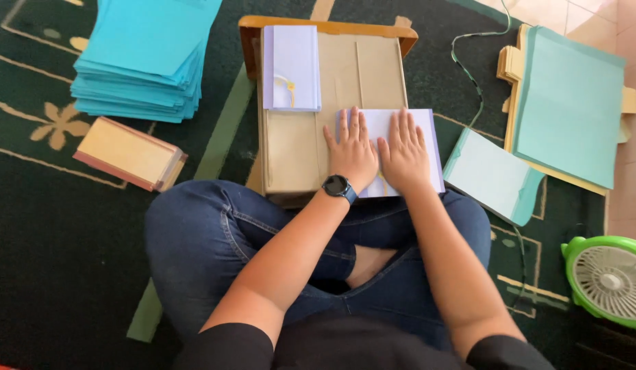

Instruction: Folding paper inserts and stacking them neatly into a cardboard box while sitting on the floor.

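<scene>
2 hands [379, 154] press flat on a pale lilac folder [427, 147].

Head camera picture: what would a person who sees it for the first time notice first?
Most striking are the left hand and the right hand, pressed flat side by side on a pale lilac folded sheet that lies on a brown board over the lap. A tall stack of bright blue paper sits at the upper left on the dark green carpet, and a green fan at the lower right.
</scene>
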